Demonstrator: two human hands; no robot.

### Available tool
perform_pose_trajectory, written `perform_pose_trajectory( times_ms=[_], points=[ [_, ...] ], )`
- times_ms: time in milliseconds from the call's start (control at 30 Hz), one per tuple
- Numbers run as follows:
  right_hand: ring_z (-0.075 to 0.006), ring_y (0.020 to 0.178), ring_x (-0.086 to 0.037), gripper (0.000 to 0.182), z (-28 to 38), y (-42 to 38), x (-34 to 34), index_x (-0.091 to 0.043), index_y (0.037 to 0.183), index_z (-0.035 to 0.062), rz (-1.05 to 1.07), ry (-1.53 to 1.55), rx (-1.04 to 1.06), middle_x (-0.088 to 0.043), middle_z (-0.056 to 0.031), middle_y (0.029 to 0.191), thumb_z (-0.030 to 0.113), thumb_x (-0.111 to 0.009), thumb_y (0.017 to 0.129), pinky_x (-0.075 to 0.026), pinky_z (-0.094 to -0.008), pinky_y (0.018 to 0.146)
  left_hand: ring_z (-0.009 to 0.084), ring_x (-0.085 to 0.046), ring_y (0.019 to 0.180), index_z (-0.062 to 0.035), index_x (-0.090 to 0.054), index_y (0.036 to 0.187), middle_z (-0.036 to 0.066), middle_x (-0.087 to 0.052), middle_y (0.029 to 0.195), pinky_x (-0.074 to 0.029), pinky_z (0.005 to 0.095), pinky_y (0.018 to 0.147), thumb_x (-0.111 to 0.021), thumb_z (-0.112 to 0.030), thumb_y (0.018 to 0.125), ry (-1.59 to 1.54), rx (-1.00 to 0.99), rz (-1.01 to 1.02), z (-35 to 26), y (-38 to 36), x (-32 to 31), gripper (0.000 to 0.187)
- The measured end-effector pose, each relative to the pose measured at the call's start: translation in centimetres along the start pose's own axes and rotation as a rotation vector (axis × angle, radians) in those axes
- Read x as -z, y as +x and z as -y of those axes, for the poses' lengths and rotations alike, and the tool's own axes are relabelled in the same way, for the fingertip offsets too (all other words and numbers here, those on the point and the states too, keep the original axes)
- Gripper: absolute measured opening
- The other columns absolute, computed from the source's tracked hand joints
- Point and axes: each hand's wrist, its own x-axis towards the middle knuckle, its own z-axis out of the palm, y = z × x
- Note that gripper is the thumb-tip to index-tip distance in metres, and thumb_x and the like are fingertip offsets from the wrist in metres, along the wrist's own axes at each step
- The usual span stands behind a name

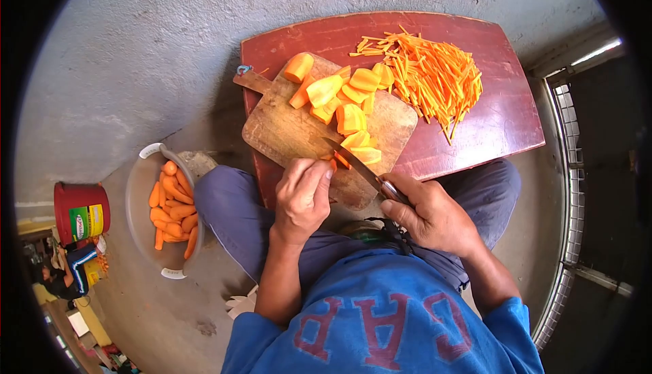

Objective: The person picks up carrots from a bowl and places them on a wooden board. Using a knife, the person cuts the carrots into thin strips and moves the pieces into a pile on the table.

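My right hand (431, 214) is wrapped round the handle of a knife (354, 164), whose blade points up and left over the near part of a wooden cutting board (282, 126). My left hand (303, 194) is closed, fingers curled, at the board's near edge. A small carrot piece (333, 164) shows at its fingertips beside the blade; the fingers hide the rest of it. Thick peeled carrot chunks (326, 91) lie across the far half of the board. More carrot slices (361, 148) rest just beyond the blade.
A heap of carrot sticks (438, 78) lies on the red table (502, 122), right of the board. On the floor at left, a plastic tub (138, 204) holds whole carrots (175, 211). Behind it are a red bucket (64, 201) and another person (71, 272). A wall (204, 14) stands beyond the table.
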Motion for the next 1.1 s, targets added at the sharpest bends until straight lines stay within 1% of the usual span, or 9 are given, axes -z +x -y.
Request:
perform_pose_trajectory(
  times_ms=[133,267,433,533,567,700,833,1033,1100],
  points=[
    [-0.0562,0.092,-0.073,0.028,0.0,-1.1,-0.7,-0.066,0.130,-0.0029,0.000,0.041,-0.029,-0.072,-0.0342,0.095,0.019,-0.071,0.113,-0.057,-0.0565,0.078,0.0373,-0.075,0.085,0.0032,-0.078,0.119,0.017,-0.074,0.098,-0.062,0.0469,0.075,-0.080,0.005,0.101,0.015,0.089,-0.056,-0.4,0.1,-0.1,0.018],
    [-0.0558,0.090,-0.073,0.029,0.2,-1.2,-1.3,-0.066,0.131,-0.0026,0.064,0.069,-0.124,-0.072,-0.0341,0.095,0.019,-0.071,0.113,-0.057,-0.0565,0.078,0.0385,-0.076,0.083,0.0042,-0.078,0.121,0.019,-0.075,0.100,-0.062,0.0466,0.074,-0.080,0.004,0.102,-0.076,0.171,0.044,-0.8,-0.2,0.1,0.020],
    [-0.0559,0.090,-0.073,0.031,-0.2,-0.1,-1.9,-0.065,0.135,-0.0021,0.055,0.113,-0.066,-0.072,-0.0350,0.094,0.019,-0.070,0.113,-0.056,-0.0571,0.078,0.0313,-0.080,0.088,0.0022,-0.078,0.122,0.017,-0.078,0.103,-0.063,0.0409,0.078,-0.085,0.001,0.100,-0.224,0.321,0.157,-0.7,0.2,1.6,0.023],
    [-0.0565,0.092,-0.073,0.031,-0.2,0.8,-2.2,-0.063,0.135,-0.0021,0.021,0.094,0.038,-0.072,-0.0355,0.094,0.019,-0.070,0.114,-0.056,-0.0577,0.079,0.0315,-0.080,0.088,0.0022,-0.078,0.119,0.016,-0.079,0.102,-0.063,0.0407,0.078,-0.085,0.004,0.097,-0.190,0.309,0.098,-0.5,-0.1,1.2,0.023],
    [-0.0570,0.092,-0.073,0.030,-0.1,0.7,-2.2,-0.063,0.134,-0.0022,0.025,0.094,0.025,-0.072,-0.0353,0.094,0.019,-0.069,0.114,-0.056,-0.0583,0.079,0.0340,-0.080,0.088,0.0015,-0.078,0.118,0.016,-0.079,0.101,-0.064,0.0429,0.078,-0.086,0.006,0.095,-0.169,0.336,0.085,-0.7,-0.3,1.1,0.024],
    [-0.0584,0.093,-0.074,0.029,0.8,-0.3,-1.8,-0.061,0.133,-0.0020,0.065,0.062,-0.045,-0.073,-0.0342,0.093,0.019,-0.069,0.114,-0.056,-0.0605,0.078,0.0392,-0.079,0.089,0.0002,-0.077,0.120,0.017,-0.078,0.101,-0.063,0.0472,0.077,-0.086,0.008,0.095,-0.058,0.213,0.028,-0.7,-0.8,0.4,0.028],
    [-0.0591,0.093,-0.073,0.029,1.1,-1.1,-1.8,-0.061,0.132,-0.0019,0.088,0.093,-0.112,-0.074,-0.0346,0.094,0.019,-0.070,0.114,-0.056,-0.0624,0.077,0.0400,-0.079,0.090,0.0017,-0.076,0.122,0.019,-0.078,0.104,-0.064,0.0469,0.078,-0.085,0.008,0.096,0.017,0.174,-0.011,-0.9,-1.1,-0.2,0.029],
    [-0.0593,0.099,-0.074,0.035,-0.1,0.2,-2.6,-0.060,0.139,-0.0034,0.103,0.008,-0.096,-0.075,-0.0376,0.102,0.018,-0.070,0.113,-0.059,-0.0639,0.083,0.0409,-0.080,0.094,0.0029,-0.076,0.126,0.020,-0.079,0.107,-0.066,0.0469,0.080,-0.087,0.006,0.096,0.082,0.148,-0.032,-0.7,-1.8,-0.8,0.032],
    [-0.0595,0.102,-0.074,0.036,-1.4,1.6,-3.4,-0.059,0.140,-0.0038,0.095,-0.001,-0.030,-0.075,-0.0387,0.104,0.017,-0.070,0.113,-0.059,-0.0640,0.086,0.0407,-0.080,0.095,0.0032,-0.076,0.127,0.020,-0.079,0.108,-0.066,0.0469,0.081,-0.087,0.005,0.096,0.070,0.139,-0.035,-0.6,-1.8,-0.9,0.033]
  ],
)
